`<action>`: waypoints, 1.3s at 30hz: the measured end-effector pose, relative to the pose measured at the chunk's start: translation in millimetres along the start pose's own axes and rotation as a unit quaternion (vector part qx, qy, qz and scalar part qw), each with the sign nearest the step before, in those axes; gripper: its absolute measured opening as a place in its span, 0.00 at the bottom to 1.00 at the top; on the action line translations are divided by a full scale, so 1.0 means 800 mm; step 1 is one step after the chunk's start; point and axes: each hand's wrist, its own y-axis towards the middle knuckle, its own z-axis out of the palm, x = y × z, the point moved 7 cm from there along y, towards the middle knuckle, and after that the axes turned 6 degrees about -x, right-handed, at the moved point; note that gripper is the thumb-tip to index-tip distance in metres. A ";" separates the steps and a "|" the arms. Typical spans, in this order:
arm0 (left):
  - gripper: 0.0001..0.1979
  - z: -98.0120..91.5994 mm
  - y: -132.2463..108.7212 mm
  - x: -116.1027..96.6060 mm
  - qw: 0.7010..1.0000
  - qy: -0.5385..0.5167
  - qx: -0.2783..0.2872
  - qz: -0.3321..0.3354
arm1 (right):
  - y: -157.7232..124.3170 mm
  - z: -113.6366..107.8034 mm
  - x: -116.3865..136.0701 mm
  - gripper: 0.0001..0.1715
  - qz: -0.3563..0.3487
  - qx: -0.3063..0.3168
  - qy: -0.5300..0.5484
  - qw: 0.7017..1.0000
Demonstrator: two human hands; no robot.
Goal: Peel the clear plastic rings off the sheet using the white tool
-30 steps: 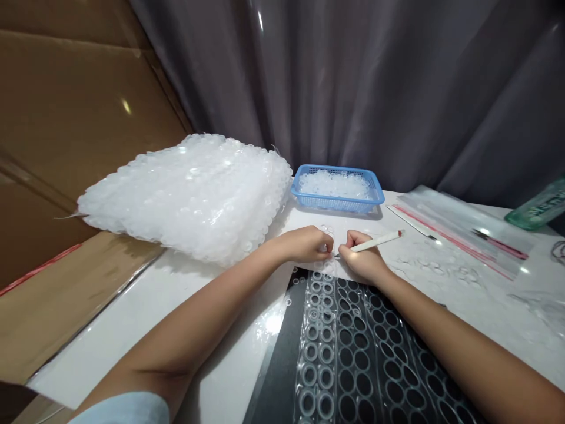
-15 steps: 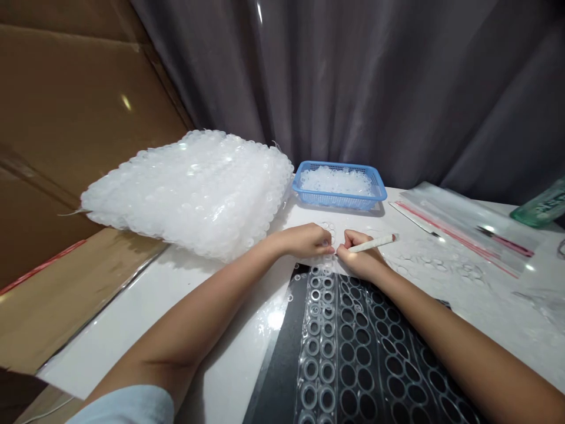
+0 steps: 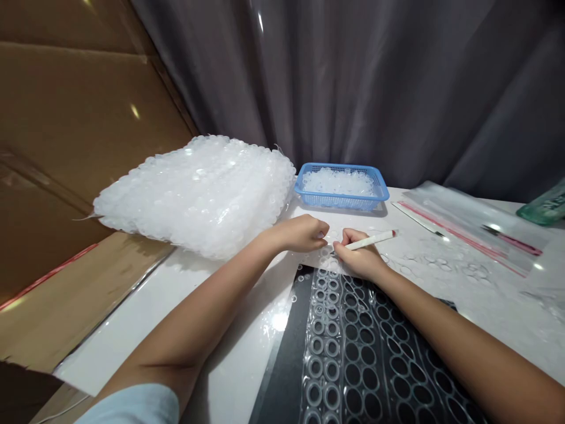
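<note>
On the white surface [image 3: 128, 330], a heap of clear plastic rings [image 3: 194, 197] lies at 10 o'clock, and a blue basket [image 3: 339, 166] of rings sits at 12. The right hand [image 3: 359, 259] grips a white pen [image 3: 371, 240], its red end pointing toward 2 o'clock. The closed left hand [image 3: 302, 233] pinches a ring sheet [image 3: 324, 259] above a black mat [image 3: 286, 353].

The basket [image 3: 341, 200] is blue latticework; the mat [image 3: 282, 365] is black under columns of clear rings [image 3: 315, 368].

Head cam, I've got the left hand [image 3: 302, 234] pinching the clear ring sheet [image 3: 327, 259], right hand [image 3: 359, 257] gripping a white pen [image 3: 371, 240] just beside it. Black mat [image 3: 286, 353] below, blue basket [image 3: 339, 199] ahead.
</note>
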 end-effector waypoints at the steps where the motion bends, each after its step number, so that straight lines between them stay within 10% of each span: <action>1: 0.05 0.002 0.000 -0.002 1.000 0.001 0.006 0.000 | 0.000 0.002 0.000 0.14 0.003 0.005 -0.002 1.000; 15: 0.07 0.032 0.003 -0.002 0.998 -0.006 0.067 0.005 | 0.002 0.008 -0.003 0.11 0.003 0.009 -0.044 0.999; 25: 0.14 -0.016 -0.001 -0.010 0.998 -0.057 -0.011 0.023 | -0.006 -0.021 0.000 0.12 0.035 -0.060 0.014 0.997; 39: 0.06 0.035 0.002 -0.041 0.993 -0.067 0.065 0.078 | -0.020 -0.014 -0.007 0.11 0.058 0.015 -0.059 0.996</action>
